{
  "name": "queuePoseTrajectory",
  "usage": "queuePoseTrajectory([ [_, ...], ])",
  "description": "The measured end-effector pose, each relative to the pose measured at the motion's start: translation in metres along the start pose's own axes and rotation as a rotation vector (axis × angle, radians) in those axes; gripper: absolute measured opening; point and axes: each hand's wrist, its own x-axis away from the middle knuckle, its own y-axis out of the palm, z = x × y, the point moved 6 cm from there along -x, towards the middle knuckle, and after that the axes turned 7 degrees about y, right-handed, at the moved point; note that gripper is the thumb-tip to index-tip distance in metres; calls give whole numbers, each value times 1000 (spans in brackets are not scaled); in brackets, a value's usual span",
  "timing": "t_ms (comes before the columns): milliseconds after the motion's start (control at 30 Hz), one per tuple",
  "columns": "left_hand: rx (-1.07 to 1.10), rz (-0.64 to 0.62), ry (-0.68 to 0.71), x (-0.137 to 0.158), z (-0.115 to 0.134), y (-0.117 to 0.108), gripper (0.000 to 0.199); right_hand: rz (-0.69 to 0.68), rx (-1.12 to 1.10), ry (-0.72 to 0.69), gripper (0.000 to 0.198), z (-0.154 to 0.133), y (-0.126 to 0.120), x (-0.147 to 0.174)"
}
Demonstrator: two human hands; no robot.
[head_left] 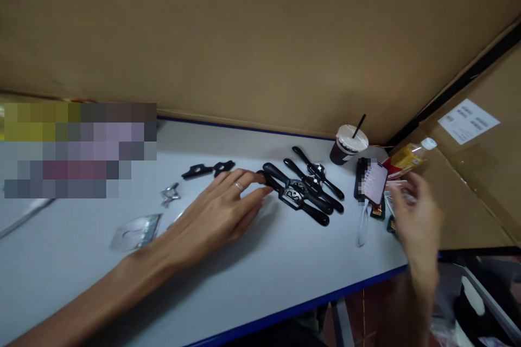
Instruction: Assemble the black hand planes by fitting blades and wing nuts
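My left hand (228, 200), with a ring on one finger, reaches across the table. Its fingertips close about the left handle end of the nearest black spokeshave (293, 195), which lies flat. Several more black spokeshaves (315, 181) lie side by side just behind it, slanted the same way, with bright metal parts at their middles. At the right edge of the table is my right hand (415, 206), blurred, its fingers bent near small packets (396, 195). Whether it holds anything is unclear. A black spokeshave body (209, 169) lies beyond my left wrist.
Small silvery metal parts (170, 194) and a clear plastic bag (136, 232) lie left on the white table (252, 293). A lidded cup with a straw (345, 146), a phone (375, 183) and a yellow drink bottle (409, 157) stand or lie right. Cardboard walls (244, 38) enclose the back.
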Motion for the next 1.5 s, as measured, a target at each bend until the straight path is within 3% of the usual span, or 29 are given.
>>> queuePoseTrajectory([
  [167,-10,10,53,1,0,3,29,-87,173,190,66,-17,30,-13],
  [333,-17,35,66,3,-2,6,28,-158,240,221,63,-18,49,-26],
  [700,0,64,69,0,4,0,29,-182,315,194,62,-26,43,-45],
  [1233,-55,9,81,-2,6,-1,30,-238,337,215,64,-19,50,-61],
  [1400,-42,25,79,-2,5,-2,30,-277,252,224,68,-5,51,-66],
  [1500,-51,38,75,-2,3,-1,30,-298,163,230,59,14,52,-72],
])
